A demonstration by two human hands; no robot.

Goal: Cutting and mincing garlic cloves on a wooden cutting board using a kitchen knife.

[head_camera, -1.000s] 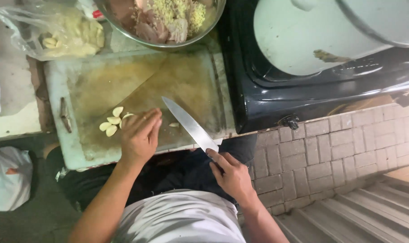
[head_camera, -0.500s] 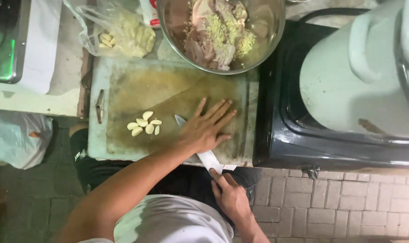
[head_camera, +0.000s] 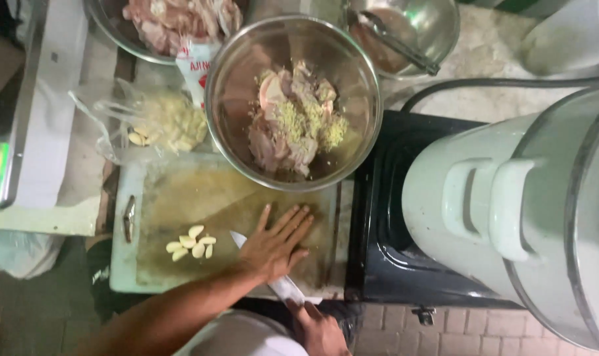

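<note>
Worn and stained, the cutting board [head_camera: 180, 198] lay on the counter [head_camera: 484, 46] between a black stove [head_camera: 378, 264] on the person's right and a clear bag of peeled garlic [head_camera: 161, 122] at its far left corner. Just beyond the board stood a steel bowl [head_camera: 230, 86] of raw chicken topped with minced seasoning.

The left hand [head_camera: 273, 247] lay flat on the board with its fingers spread and straight, pressing down on the flat of the knife [head_camera: 263, 264]. Only the tip of the blade showed past the thumb side of the palm, and a short stretch of steel came out at the near edge of the board. The right hand [head_camera: 322, 329] was closed around the handle, low in the view and partly cut off.

The knife's long axis ran on a slant, from the handle at the near right up to the tip at the far left. That tip pointed toward a small cluster of garlic cloves [head_camera: 192, 242], which sat just left of it, apart from the blade and untouched. The left hand was the nearer to them. Whether a clove lay under the blade could not be told.
</note>
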